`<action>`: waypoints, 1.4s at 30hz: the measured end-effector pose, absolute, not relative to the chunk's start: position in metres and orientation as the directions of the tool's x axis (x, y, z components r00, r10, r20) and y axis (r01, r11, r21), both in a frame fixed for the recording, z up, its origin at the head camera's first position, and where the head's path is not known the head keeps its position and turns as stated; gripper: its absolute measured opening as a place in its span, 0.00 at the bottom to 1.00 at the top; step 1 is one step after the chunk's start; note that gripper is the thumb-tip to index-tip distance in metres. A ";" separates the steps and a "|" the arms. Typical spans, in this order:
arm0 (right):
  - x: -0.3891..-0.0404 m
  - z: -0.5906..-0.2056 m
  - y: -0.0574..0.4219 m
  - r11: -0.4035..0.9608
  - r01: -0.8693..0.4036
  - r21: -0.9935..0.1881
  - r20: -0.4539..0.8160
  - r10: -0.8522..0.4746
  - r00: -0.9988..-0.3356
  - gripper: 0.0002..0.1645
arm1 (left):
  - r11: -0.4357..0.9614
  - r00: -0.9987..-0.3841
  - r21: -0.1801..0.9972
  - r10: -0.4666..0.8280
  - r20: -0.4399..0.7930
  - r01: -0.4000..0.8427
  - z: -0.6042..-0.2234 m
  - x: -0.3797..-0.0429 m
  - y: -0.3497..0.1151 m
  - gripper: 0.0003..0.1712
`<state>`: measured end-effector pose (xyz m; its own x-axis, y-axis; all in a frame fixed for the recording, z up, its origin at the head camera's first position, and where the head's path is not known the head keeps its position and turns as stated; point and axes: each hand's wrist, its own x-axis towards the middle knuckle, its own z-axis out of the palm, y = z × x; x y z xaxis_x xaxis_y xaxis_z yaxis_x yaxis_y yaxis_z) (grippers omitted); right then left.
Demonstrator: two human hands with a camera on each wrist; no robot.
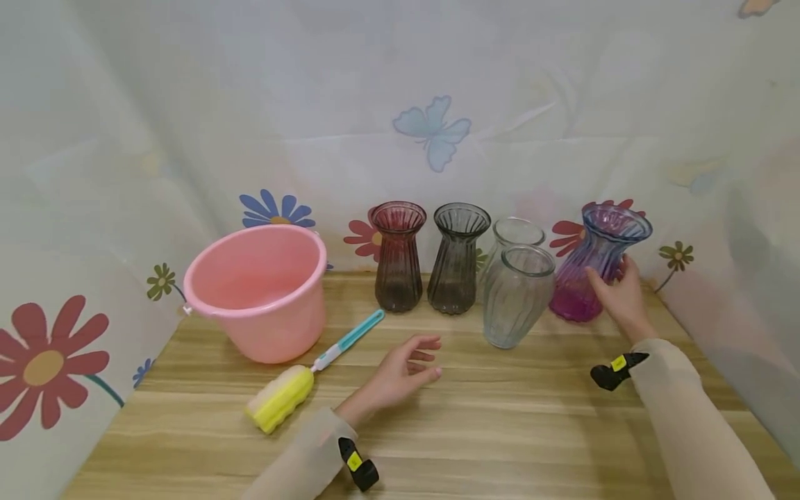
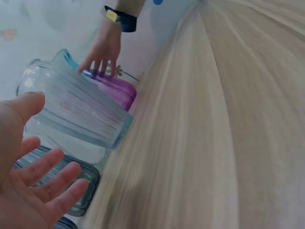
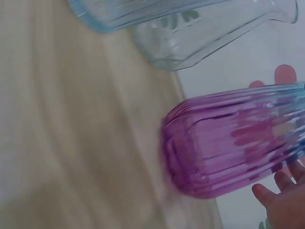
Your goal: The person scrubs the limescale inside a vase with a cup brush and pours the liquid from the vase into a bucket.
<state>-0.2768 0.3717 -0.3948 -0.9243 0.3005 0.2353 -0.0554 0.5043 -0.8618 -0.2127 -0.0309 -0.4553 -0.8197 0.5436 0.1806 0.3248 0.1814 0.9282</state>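
My right hand [image 1: 619, 298] is at the right side of a fluted glass vase [image 1: 579, 285], purple below and blue at its flared rim, standing upright. Its thumb overlaps the front of the glass, and in the right wrist view the loosely spread fingertips [image 3: 261, 193] come right to the vase's side. Over the middle of the table, my left hand [image 1: 400, 371] holds nothing, palm turned toward the vases and fingers spread. Nearest to it are a clear pale-blue vase [image 1: 515, 305] and a dark grey vase [image 1: 455, 271].
A dark red vase [image 1: 398, 271] stands left of the grey one; another clear vase [image 1: 517, 232] is partly hidden behind the pale-blue one. A pink bucket [image 1: 281, 326] is at the back left. Before it lies a yellow sponge brush [image 1: 281, 399] with a teal handle.
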 end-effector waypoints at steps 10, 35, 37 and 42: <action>-0.291 -0.379 0.365 0.485 0.045 -0.874 0.165 0.382 -0.909 0.55 | 0.190 -0.837 0.936 0.523 0.160 0.298 -0.438 -0.194 -0.042 0.24; -0.213 -0.376 0.353 0.638 -0.065 -0.767 0.268 0.226 -0.937 0.52 | 0.199 -0.804 0.914 0.564 0.188 0.354 -0.451 -0.203 -0.032 0.24; -0.202 -0.375 0.349 0.638 -0.083 -0.765 0.280 0.214 -0.936 0.51 | 0.201 -0.793 0.910 0.580 0.188 0.363 -0.454 -0.205 -0.029 0.24; -0.175 -0.370 0.337 0.671 -0.081 -0.737 0.278 0.192 -0.941 0.47 | 0.204 -0.759 0.890 0.617 0.207 0.408 -0.452 -0.205 -0.018 0.27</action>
